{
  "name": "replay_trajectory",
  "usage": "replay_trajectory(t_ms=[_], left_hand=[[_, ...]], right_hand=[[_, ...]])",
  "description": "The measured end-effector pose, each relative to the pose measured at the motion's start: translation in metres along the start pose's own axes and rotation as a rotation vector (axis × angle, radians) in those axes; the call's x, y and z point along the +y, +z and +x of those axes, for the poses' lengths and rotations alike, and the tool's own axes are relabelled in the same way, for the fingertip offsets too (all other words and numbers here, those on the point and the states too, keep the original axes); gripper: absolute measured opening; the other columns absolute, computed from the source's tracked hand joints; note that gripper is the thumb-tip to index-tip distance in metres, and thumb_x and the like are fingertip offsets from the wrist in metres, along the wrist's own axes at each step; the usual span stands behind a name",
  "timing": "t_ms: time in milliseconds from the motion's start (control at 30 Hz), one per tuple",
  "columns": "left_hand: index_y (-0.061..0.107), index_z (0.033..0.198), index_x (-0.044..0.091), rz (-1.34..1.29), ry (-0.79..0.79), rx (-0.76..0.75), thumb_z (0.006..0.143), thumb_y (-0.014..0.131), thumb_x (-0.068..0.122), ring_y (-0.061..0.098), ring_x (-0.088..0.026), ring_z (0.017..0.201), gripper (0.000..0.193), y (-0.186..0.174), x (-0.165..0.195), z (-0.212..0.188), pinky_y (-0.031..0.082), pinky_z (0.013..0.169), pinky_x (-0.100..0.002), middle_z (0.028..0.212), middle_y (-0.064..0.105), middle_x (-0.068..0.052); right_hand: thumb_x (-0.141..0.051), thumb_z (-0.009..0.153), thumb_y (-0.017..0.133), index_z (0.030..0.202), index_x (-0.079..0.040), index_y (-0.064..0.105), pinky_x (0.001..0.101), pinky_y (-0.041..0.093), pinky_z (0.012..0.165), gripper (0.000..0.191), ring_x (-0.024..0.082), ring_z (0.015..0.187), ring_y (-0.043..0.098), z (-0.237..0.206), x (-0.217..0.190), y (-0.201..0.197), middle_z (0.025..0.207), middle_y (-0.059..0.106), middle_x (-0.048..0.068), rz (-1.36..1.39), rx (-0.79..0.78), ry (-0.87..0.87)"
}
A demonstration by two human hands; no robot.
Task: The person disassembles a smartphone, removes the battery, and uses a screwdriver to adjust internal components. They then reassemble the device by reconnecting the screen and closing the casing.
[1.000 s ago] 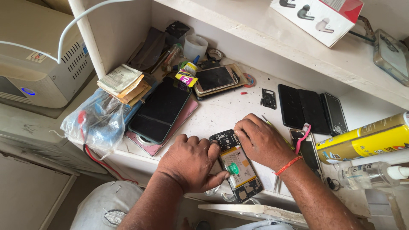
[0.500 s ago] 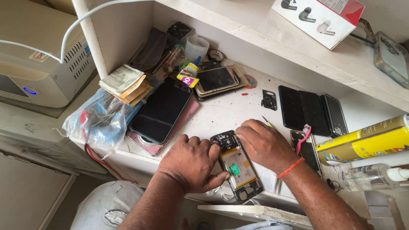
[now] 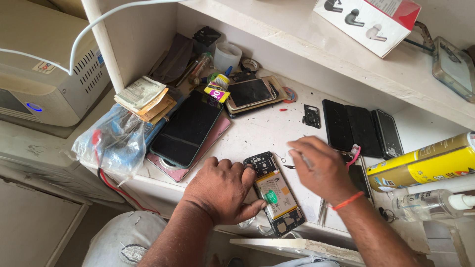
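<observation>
While left hand [image 3: 220, 190] pins the opened phone [image 3: 274, 193] flat at the desk [image 3: 262, 131] front edge, right hand [image 3: 321, 170] hovers blurred just beside it, grip unclear. Best keep the phone pressed steady, work gently near the battery [image 3: 274, 194].

opened phone [image 3: 275, 197] lies between left hand [image 3: 220, 189] and right hand [image 3: 320, 169].
</observation>
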State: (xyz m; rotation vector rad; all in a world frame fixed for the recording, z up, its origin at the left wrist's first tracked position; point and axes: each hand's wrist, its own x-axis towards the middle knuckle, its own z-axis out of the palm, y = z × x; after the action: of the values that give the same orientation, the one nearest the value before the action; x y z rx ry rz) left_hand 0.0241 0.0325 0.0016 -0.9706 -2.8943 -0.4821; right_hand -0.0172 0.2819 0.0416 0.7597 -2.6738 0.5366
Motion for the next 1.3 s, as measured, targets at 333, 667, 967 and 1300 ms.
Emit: replay_trajectory(t_ms=[333,667,967,1300], left_hand=[[0.06,0.105,0.006,-0.001,-0.005,-0.006,0.089,0.054,0.069,0.067,-0.033,0.087,0.065,0.0,0.002,0.001,0.046,0.079,-0.048,0.092,0.069,-0.014],[0.06,0.107,0.006,-0.01,0.0,0.029,0.087,0.056,0.068,0.066,-0.034,0.088,0.065,0.002,0.001,0.001,0.046,0.077,-0.048,0.091,0.069,-0.015],[0.061,0.108,0.006,0.032,0.012,0.084,0.085,0.058,0.068,0.066,-0.033,0.082,0.066,0.004,0.002,0.001,0.045,0.075,-0.05,0.088,0.069,-0.013],[0.06,0.103,0.008,0.024,0.001,0.075,0.085,0.059,0.068,0.066,-0.032,0.08,0.063,0.004,0.002,0.0,0.045,0.073,-0.049,0.086,0.068,-0.012]], right_hand=[[-0.018,0.085,0.073,0.1,-0.008,0.079,0.0448,0.053,0.091,0.02,0.034,0.091,0.067,-0.031,0.044,-0.019,0.092,0.071,0.013,-0.386,-0.033,0.313],[-0.011,0.091,0.069,0.094,-0.003,0.067,0.0458,0.052,0.083,0.009,0.034,0.087,0.065,-0.021,0.033,-0.019,0.09,0.069,0.014,-0.372,0.215,0.272],[-0.006,0.098,0.066,0.119,0.003,0.066,0.0331,0.058,0.072,0.023,0.016,0.076,0.066,-0.018,-0.018,-0.006,0.087,0.068,0.009,1.101,0.275,0.472],[-0.011,0.107,0.063,0.119,0.004,0.063,0.0293,0.056,0.081,0.02,0.014,0.088,0.066,-0.012,-0.042,0.041,0.11,0.071,0.01,1.005,0.539,0.413]])
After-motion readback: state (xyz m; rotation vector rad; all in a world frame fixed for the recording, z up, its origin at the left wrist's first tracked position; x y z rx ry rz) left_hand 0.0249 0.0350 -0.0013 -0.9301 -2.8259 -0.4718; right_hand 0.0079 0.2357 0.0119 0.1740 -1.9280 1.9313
